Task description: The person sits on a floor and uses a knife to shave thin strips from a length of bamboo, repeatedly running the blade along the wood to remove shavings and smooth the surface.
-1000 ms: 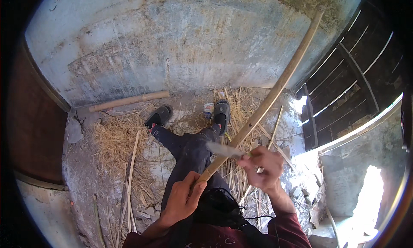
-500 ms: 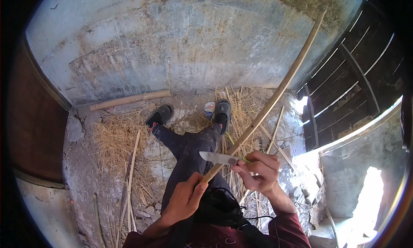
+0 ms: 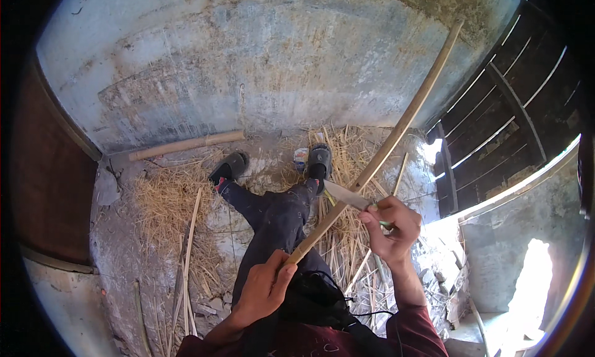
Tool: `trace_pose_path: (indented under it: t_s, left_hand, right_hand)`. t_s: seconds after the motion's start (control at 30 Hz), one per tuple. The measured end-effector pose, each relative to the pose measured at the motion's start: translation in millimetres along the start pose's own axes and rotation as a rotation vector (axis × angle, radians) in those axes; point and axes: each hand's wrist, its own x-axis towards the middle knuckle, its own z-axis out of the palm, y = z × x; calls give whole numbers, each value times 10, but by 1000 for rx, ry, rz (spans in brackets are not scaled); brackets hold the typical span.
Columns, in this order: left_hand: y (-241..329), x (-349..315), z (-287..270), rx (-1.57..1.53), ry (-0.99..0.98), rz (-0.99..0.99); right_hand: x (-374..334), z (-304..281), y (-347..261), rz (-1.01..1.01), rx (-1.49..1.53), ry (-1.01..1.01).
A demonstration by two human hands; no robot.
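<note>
A long split bamboo strip [image 3: 396,129] slants from my lap up to the far right, its upper end in front of the wall. My left hand [image 3: 263,286] is closed around its lower end. In my right hand [image 3: 393,228] is a knife [image 3: 348,194] with a broad grey blade and a green handle, mostly covered by the fingers. The blade lies across the strip about a third of the way up, its tip pointing to the upper left. Whether the edge bites into the bamboo I cannot tell.
Shavings [image 3: 162,199] lie heaped on the floor around my feet. A bamboo pole [image 3: 187,145] rests along the base of the stained wall [image 3: 273,59]. Thin strips [image 3: 192,233] lean at the left. Dark slatted boards [image 3: 508,121] and rubble [image 3: 443,282] are on the right.
My right hand has moved the knife up and to the right along the bamboo strip, away from my left hand. The strip's far end has dipped slightly; my left hand keeps its grip.
</note>
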Motion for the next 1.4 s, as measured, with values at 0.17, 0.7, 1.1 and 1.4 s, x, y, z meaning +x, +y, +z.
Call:
trace_pose_path:
  t_s: [0.17, 0.7, 1.1, 1.4]
  left_hand:
    - [-102, -26, 21, -109, -58, 41]
    - [-125, 55, 11, -150, -194, 13]
    - [-152, 11, 46, -150, -168, -9]
    - [-114, -2, 24, -110, -153, 0]
  right_hand:
    - [-89, 66, -46, -58, 23, -123]
    - [-202, 83, -114, -115, -51, -159]
    - [-191, 20, 34, -74, -37, -157]
    - [-66, -62, 67, -73, -93, -114]
